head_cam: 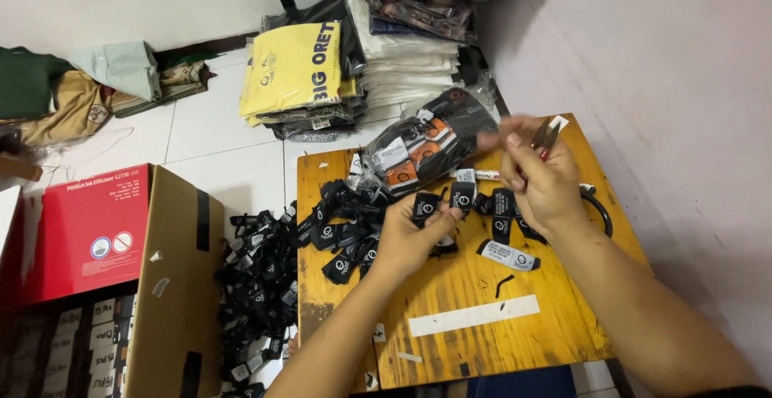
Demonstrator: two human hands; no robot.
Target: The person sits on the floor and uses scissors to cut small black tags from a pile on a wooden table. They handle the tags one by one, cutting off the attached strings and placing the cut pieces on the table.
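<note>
While small black tags with white print lay strewn on the yellow wooden table, the left hand pinched one black tag. Further back, the right hand, raised, gripped a plier-like tool.

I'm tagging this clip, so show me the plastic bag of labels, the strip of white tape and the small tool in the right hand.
plastic bag of labels [422,145], head view, middle of the bag.
strip of white tape [473,316], head view, middle of the strip.
small tool [547,134], head view, metal tips above the right hand.
</note>
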